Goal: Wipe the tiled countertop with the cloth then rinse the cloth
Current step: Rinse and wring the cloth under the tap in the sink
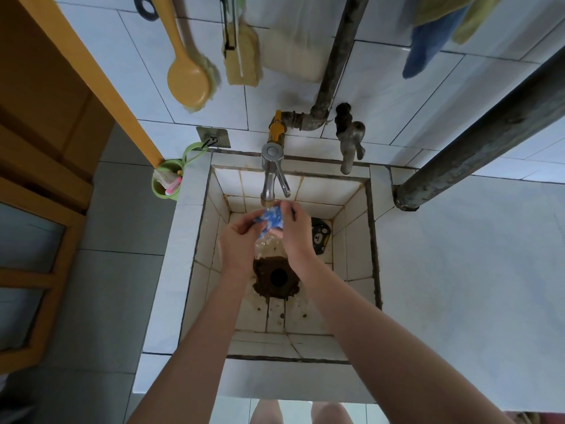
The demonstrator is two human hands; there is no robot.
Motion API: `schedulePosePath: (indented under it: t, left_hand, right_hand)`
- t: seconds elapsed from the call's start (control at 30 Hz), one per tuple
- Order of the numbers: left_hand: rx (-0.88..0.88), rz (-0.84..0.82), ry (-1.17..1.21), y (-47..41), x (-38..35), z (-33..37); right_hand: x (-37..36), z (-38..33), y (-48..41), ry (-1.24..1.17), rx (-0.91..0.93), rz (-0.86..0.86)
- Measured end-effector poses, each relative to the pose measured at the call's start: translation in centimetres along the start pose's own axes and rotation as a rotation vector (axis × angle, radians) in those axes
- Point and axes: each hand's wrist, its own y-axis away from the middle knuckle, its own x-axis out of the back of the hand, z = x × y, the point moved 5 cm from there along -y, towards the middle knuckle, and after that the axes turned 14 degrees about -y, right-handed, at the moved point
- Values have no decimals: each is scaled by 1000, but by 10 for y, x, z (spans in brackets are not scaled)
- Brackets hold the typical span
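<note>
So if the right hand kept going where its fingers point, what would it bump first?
Probably the tap spout, just beyond the cloth that the right hand pinches, though depth is unclear.

White tiled table (458,270) is filling centre and right of frame, a square basin (354,240) sinking into it at centre. A drain (278,276) is opening mid-floor, ringed brown. A black patterned item (319,237) is lying on the basin floor, right side. A grey pipe (406,200) is meeting the table at the basin's upper right.
</note>
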Motion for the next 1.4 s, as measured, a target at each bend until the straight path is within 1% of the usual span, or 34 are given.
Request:
schedulePosePath:
  t: [0.03,0.1,0.17,0.23,0.3,0.37,0.47,0.5,0.57,0.67,0.7,0.77,0.93,1.03,1.07,1.13,1.2,1.27,1.33,1.4]
  left_hand:
    - [-2,10,19,-1,1,2]
    - [1,4,27,-2,0,3]
    - [22,-27,0,0,-5,3]
    - [22,-56,-4,6,-12,2]
    - [-3,-42,0,11,-15,4]
    - [28,-27,32,9,-13,4]
    - [78,-53,42,8,-10,1]
    - [93,-51,57,7,-7,-1]
    - [109,-36,103,5,-2,-3]
    - [91,-43,116,1,1,1]
    - [91,-54,116,1,-1,2]
    - [83,-64,87,4,-3,3]
    - [114,-55,85,6,-2,-3]
    - [127,-63,74,5,-4,-4]
    - [137,-52,92,5,-3,-5]
    - [137,-17,134,2,1,-6]
    - [133,11,143,-3,5,-5]
    - [134,12,137,-8,5,-3]
    - [112,2,96,-9,2,-1]
    - [83,-7,53,-7,-2,1]
  right_hand:
    - [-2,1,5,-17,9,-70]
    - [-9,11,14,23,10,-216]
    - [-15,22,18,21,-22,-266]
    - [-18,25,16,-38,-30,-238]
    - [-19,16,11,0,-6,-187]
    - [-17,8,6,34,9,-135]
    - [-9,1,-4,36,14,11]
    - [-6,0,-8,35,20,34]
    - [-9,-1,-5,5,2,-23]
    - [-24,8,18,-52,-39,-256]
    - [-28,10,23,-59,-31,-308]
    - [-33,11,23,-42,3,-328]
    - [-29,9,2,61,-80,-140]
    - [-14,2,-8,121,-47,38]
    - [-11,-2,-9,104,-33,45]
    - [-12,-5,-6,28,-30,-42]
    - [-18,-2,5,-40,-26,-194]
    - [-21,3,13,-40,-13,-292]
    - [-21,10,13,-12,-12,-295]
    - [-20,10,8,13,-41,-246]
